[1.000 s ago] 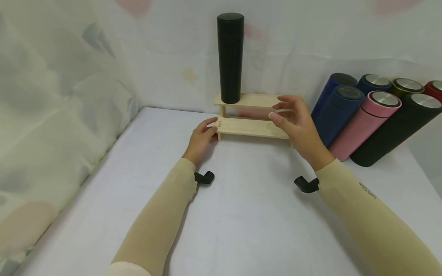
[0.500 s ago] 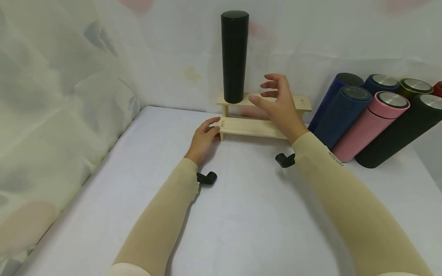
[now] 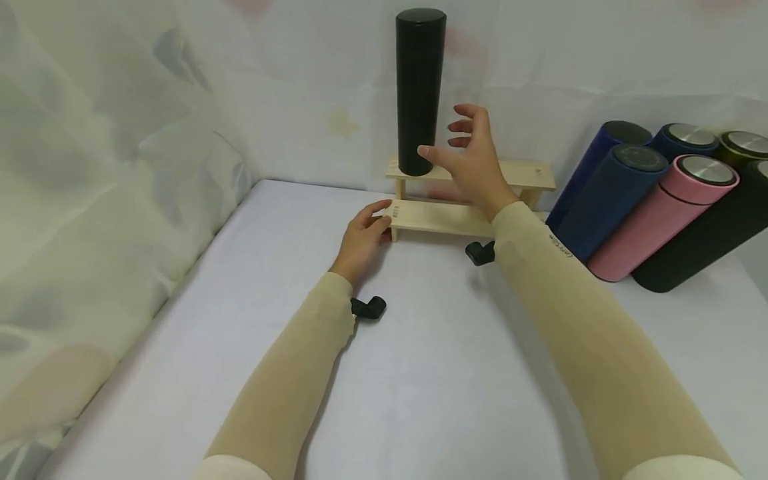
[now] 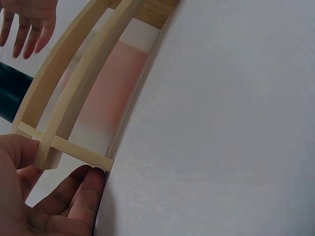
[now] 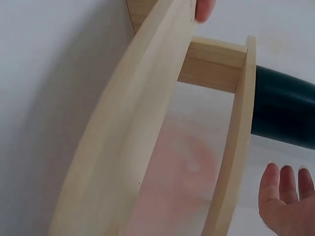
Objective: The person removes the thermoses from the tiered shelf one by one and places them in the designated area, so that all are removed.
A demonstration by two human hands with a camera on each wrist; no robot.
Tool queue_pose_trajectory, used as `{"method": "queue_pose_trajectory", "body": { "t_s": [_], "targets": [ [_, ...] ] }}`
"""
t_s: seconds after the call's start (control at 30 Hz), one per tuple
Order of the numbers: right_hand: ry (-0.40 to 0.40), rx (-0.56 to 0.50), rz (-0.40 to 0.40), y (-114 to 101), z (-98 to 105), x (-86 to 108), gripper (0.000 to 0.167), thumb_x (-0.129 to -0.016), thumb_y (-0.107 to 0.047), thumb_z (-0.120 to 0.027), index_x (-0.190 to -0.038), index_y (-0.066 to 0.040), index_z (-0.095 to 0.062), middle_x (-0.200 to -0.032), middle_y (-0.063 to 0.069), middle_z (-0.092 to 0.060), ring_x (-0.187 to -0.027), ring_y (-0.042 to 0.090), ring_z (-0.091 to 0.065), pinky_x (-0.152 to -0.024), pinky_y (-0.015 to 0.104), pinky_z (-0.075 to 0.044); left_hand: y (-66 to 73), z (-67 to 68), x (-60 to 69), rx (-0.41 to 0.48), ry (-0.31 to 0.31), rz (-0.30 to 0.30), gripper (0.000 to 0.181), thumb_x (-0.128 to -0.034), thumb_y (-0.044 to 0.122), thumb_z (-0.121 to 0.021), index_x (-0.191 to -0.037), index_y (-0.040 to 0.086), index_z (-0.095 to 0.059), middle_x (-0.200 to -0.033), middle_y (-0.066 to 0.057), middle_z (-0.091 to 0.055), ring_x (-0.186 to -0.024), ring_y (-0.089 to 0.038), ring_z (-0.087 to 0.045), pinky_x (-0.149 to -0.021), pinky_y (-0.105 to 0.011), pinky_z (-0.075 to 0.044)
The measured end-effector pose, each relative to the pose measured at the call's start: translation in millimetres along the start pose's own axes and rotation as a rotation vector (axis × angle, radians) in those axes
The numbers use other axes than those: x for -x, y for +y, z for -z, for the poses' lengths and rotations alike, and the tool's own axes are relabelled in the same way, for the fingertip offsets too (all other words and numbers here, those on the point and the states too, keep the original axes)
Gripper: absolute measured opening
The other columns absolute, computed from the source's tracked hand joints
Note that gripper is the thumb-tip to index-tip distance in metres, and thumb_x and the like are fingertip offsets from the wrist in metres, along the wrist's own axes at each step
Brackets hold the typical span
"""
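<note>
A tall black vacuum flask (image 3: 420, 87) stands upright on the upper tier, at the left end of a two-tier wooden shelf (image 3: 444, 217). My left hand (image 3: 363, 237) holds the left end of the lower tier. In the left wrist view, thumb and fingers of the left hand (image 4: 59, 196) lie around the shelf's end and leg. To the right of the flask, my right hand (image 3: 471, 157) is raised with fingers spread, its thumb tip overlapping the flask's lower part in the head view. The right wrist view shows a gap between the right hand (image 5: 290, 201) and the flask (image 5: 285, 105).
At the right, several more flasks lean together: a pink one (image 3: 666, 217), a blue one (image 3: 612, 200), a darker blue one (image 3: 585, 167) and a black one (image 3: 702, 230) among them. White cloth (image 3: 420, 367) covers the table; a patterned curtain (image 3: 90, 200) hangs at left.
My right hand has moved left and up, from the shelf's right part to beside the black flask. The left hand stays at the shelf's end. The head view has shifted slightly right.
</note>
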State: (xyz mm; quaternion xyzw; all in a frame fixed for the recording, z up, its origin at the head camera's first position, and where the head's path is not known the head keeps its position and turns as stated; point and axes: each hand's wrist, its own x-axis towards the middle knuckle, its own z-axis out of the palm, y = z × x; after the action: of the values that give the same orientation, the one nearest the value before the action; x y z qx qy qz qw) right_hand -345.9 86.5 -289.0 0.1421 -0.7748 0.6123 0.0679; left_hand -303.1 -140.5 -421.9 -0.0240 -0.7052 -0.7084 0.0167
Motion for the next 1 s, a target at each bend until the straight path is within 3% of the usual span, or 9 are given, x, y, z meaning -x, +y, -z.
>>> {"method": "queue_pose_trajectory", "body": {
  "t_s": [0.33, 0.8, 1.0],
  "targets": [
    [0.005, -0.014, 0.012, -3, -16, -18.6, 0.100, -0.091, -0.032, -0.093, -0.165, -0.024, -0.027, -0.152, 0.005, -0.044, -0.136, 0.023, -0.046, -0.107, 0.029, -0.047, 1.3, 0.1, 0.0, -0.018, 0.007, 0.013, 0.040, -0.1137, 0.017, -0.060, -0.153, 0.018, -0.064, -0.138, -0.016, -0.067, -0.118, -0.029, -0.070, -0.102, -0.037, -0.058],
    [0.053, -0.159, 0.015, 1, -35, -29.1, 0.096, -0.091, -0.021, -0.093, -0.165, -0.032, -0.032, -0.149, 0.003, -0.047, -0.131, 0.022, -0.050, -0.106, 0.036, -0.050, 2.0, 0.0, 0.6, 0.005, -0.001, 0.018, 0.040, -0.1138, 0.015, -0.060, -0.154, 0.016, -0.063, -0.139, -0.018, -0.065, -0.121, -0.031, -0.069, -0.105, -0.040, -0.057],
    [0.057, -0.152, 0.009, 0, -35, -29.9, 0.092, -0.094, -0.011, -0.089, -0.164, -0.029, -0.034, -0.148, 0.005, -0.048, -0.128, 0.023, -0.052, -0.105, 0.036, -0.051, 2.5, -0.1, 0.5, 0.001, 0.005, 0.016, 0.040, -0.1134, 0.015, -0.061, -0.153, 0.016, -0.064, -0.138, -0.018, -0.065, -0.120, -0.031, -0.069, -0.104, -0.040, -0.057]
  ]
}}
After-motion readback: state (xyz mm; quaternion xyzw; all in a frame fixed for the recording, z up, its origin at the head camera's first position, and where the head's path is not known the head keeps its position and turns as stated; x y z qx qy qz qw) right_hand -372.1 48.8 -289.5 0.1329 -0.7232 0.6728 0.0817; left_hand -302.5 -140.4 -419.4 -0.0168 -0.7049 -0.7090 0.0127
